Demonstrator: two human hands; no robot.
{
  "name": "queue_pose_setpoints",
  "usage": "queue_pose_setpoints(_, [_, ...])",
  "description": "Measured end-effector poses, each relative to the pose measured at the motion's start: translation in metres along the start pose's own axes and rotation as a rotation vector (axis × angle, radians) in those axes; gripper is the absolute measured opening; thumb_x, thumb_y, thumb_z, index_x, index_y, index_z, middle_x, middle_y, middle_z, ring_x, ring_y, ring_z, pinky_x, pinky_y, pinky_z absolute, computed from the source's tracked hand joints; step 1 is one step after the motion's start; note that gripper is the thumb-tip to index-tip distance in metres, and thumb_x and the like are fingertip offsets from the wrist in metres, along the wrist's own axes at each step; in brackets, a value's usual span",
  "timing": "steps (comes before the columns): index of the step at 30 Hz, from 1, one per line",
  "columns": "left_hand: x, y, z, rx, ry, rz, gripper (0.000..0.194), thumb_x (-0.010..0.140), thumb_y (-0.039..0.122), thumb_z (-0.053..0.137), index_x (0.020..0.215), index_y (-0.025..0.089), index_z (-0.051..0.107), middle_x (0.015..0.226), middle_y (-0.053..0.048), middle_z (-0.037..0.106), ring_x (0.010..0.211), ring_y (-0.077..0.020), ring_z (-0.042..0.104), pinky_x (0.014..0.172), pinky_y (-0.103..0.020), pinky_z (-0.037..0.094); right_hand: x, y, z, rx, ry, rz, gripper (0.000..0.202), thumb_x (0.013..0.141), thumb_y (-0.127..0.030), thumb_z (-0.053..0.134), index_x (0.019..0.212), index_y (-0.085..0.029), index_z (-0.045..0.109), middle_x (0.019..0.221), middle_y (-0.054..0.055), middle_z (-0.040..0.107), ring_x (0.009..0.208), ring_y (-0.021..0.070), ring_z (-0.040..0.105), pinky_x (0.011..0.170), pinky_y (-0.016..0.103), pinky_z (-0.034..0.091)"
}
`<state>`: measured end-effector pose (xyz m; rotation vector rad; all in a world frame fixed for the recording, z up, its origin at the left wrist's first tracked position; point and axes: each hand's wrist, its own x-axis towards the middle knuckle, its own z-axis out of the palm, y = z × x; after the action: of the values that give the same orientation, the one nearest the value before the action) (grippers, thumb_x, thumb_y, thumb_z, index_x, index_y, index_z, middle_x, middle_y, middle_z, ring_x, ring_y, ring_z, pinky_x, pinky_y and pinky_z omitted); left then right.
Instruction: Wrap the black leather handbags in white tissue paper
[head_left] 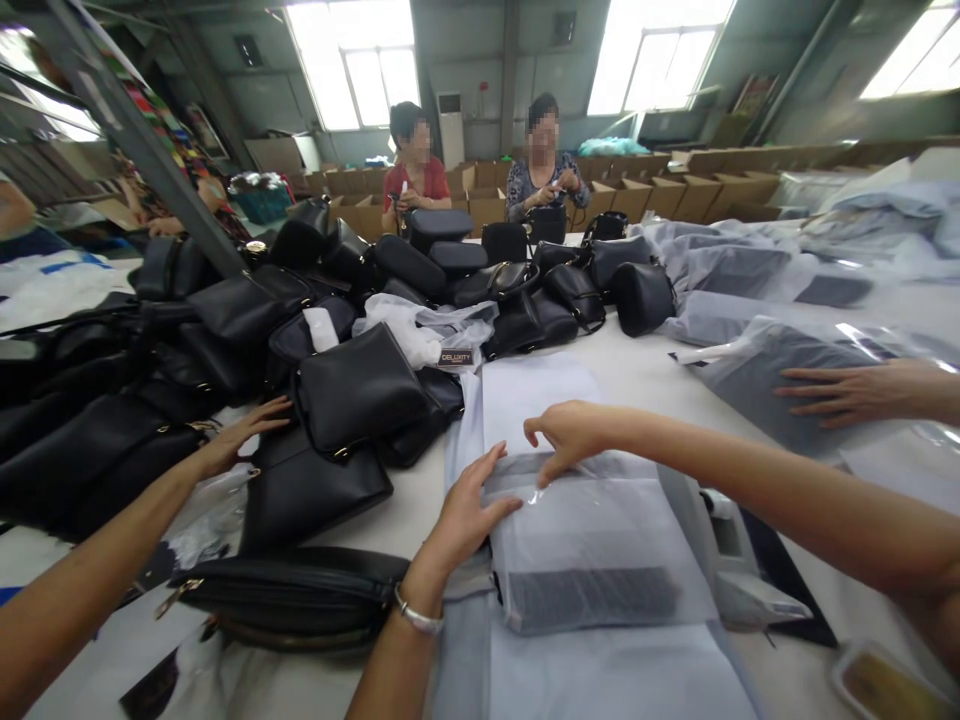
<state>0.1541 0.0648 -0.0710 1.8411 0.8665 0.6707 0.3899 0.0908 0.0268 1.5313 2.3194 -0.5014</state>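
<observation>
Black bags crowd the white table beside the plastic-wrapped package.

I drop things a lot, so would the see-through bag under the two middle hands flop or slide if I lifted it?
The see-through bag would probably flop at its edges, since its thin film creases near the left hand. It may feel slippery, because its plastic shines. The dark thing inside might weigh down the end where it shows.
</observation>
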Motion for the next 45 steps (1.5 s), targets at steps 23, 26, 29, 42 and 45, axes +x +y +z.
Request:
queue_pose_setpoints(23, [-0.021,0.057,0.039,0.42,-0.069,0.146,0.063,0.1,0.056,0.029,0.152,0.02,0.034,0.159,-0.01,0.033,0.148,-0.0235,0.027,0.122,-0.048,0.023,-0.139,-0.069,0.174,0.074,0.685,-0.05,0.083,0.079,-0.014,0.067,0.154,-0.015,0.032,0.159,0.015,0.032,0.149,0.0315,0.022,0.119,0.05,0.03])
queue_pose_setpoints(26, [-0.028,0.068,0.013,0.174,0.232,0.088,0.06,0.102,0.054,0.027,0.149,0.02,0.038,0.156,-0.01,0.04,0.145,-0.021,0.036,0.121,-0.041,0.027,-0.142,-0.056,0.135,0.168,0.634,-0.09,0.077,0.081,-0.024,0.068,0.152,-0.017,0.036,0.156,0.015,0.036,0.146,0.0325,0.029,0.117,0.05,0.032])
queue_pose_setpoints(29, [-0.039,0.073,-0.001,0.074,0.411,0.062,0.055,0.101,0.053,0.034,0.143,0.022,0.048,0.149,-0.008,0.05,0.139,-0.0225,0.044,0.119,-0.04,0.031,-0.137,-0.036,0.089,0.205,0.658,-0.087,0.062,0.088,-0.037,0.063,0.145,-0.018,0.048,0.147,0.014,0.05,0.136,0.0312,0.045,0.114,0.048,0.037])
queue_pose_setpoints(42, [0.018,0.049,0.002,-0.132,0.416,0.0,0.052,0.084,0.033,0.07,0.132,0.016,0.06,0.133,-0.01,0.065,0.12,-0.0256,0.062,0.108,-0.041,0.046,-0.08,0.03,-0.003,0.058,0.425,-0.01,0.069,0.074,-0.053,0.07,0.136,-0.025,0.058,0.115,0.01,0.073,0.101,0.0326,0.068,0.079,0.035,0.049])
queue_pose_setpoints(45, [0.034,0.054,-0.002,-0.158,0.395,0.008,0.049,0.085,0.034,0.068,0.13,0.015,0.061,0.13,-0.009,0.067,0.12,-0.0258,0.063,0.107,-0.042,0.047,-0.076,0.041,-0.012,0.051,0.428,0.009,0.057,0.077,-0.055,0.066,0.128,-0.031,0.065,0.101,0.005,0.076,0.091,0.0283,0.07,0.072,0.03,0.045])
